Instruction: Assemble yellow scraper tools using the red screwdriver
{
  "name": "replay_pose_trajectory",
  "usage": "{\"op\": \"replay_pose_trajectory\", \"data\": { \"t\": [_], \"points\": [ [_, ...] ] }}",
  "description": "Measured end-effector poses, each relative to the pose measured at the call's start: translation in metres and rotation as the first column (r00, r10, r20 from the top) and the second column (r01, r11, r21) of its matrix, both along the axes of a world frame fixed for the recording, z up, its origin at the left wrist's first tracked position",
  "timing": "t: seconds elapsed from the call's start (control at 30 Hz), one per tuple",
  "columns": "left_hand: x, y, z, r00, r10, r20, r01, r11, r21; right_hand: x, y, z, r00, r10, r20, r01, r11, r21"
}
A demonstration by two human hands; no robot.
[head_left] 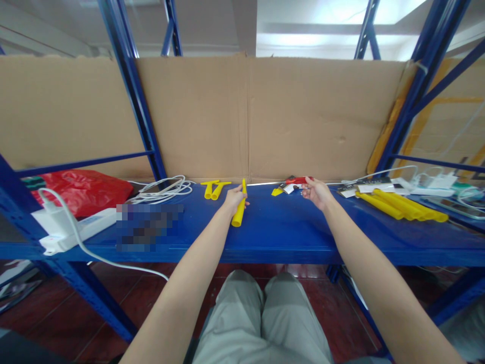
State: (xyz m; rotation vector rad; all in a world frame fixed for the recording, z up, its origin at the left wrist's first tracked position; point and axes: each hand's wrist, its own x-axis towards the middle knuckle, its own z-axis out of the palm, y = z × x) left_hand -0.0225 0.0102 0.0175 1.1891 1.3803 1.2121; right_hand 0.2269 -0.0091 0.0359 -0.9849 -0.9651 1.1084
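Note:
My left hand [233, 200] is closed around a yellow plastic tube [238, 216] with a thin flat end pointing up, held above the blue shelf [280, 227]. Just left of it, two yellow T-shaped pieces [216, 191] lie side by side. On the right, my right hand [318, 193] has its thumb and forefinger pinched at the end of a red-handled tool [298, 180], whose exact kind is too small to make out. Beneath that tool lie a white and dark piece [290, 188] and a small yellow scrap [278, 192].
Several yellow tubes [407, 206] lie at right near white chargers [435, 183] and cables. At left are a red plastic bag [85, 189], a coiled white cable [166, 189] and a power strip [85, 230]. A cardboard panel [303, 116] stands behind; blue posts [132, 91] frame the shelf.

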Motion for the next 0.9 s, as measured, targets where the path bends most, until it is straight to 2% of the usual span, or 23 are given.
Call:
{"op": "replay_pose_trajectory", "data": {
  "t": [0.2, 0.47, 0.9],
  "points": [
    [0.0003, -0.0005, -0.0001, 1.000, 0.010, -0.007, -0.010, 1.000, 0.001, 0.0021, 0.0023, -0.0038, 1.000, -0.012, 0.022, 0.012, 1.000, -0.001],
    [0.0008, -0.0012, -0.0007, 1.000, 0.004, -0.015, -0.004, 1.000, 0.013, 0.0021, 0.0035, -0.0038, 0.998, -0.039, 0.050, 0.044, 0.994, -0.104],
    [0.0006, -0.0008, -0.0001, 1.000, -0.002, -0.018, 0.002, 1.000, 0.011, 0.0030, 0.0052, -0.0057, 0.996, -0.051, 0.069, 0.063, 0.981, -0.185]
  ]
}}
